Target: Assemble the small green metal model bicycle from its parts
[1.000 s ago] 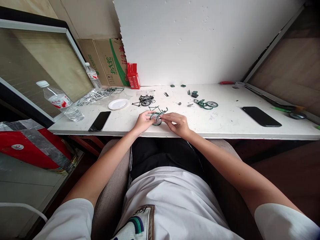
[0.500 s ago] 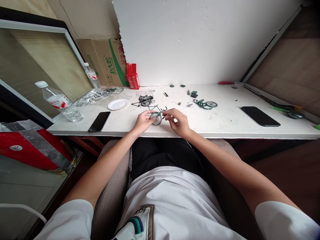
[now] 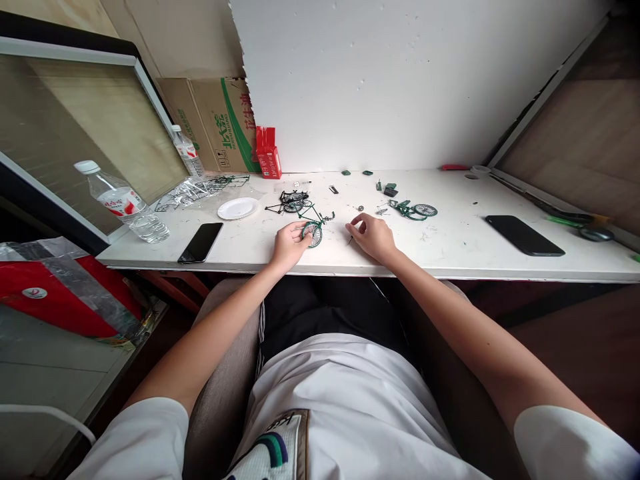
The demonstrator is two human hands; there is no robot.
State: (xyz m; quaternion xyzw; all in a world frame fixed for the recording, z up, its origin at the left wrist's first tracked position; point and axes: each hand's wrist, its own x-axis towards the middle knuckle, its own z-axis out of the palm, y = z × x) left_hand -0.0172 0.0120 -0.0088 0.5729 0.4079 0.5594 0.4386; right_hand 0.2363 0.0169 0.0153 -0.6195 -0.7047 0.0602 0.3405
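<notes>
My left hand [image 3: 289, 241] is closed on a small green model bicycle [image 3: 315, 225], pinching its spoked wheel near the front edge of the white desk [image 3: 450, 257]. My right hand [image 3: 373, 235] sits a little to the right of the model, apart from it, fingers curled round a thin dark tool [image 3: 350, 239] whose tip pokes out to the left. A black model bicycle part [image 3: 293, 199] lies just behind the green one. Another green wheel-and-frame piece [image 3: 415, 209] lies to the right of my right hand.
Two black phones lie on the desk, one at the left [image 3: 200, 241] and one at the right [image 3: 524, 235]. A white paper plate [image 3: 237, 208], plastic parts sprues [image 3: 200, 188], two water bottles [image 3: 123, 202], a red carton [image 3: 269, 155] and a cardboard box [image 3: 220, 123] stand at the left back.
My right hand has pulled away from the bicycle wheel toward the right and now holds the thin tool clear of it. My left hand still grips the wheel.
</notes>
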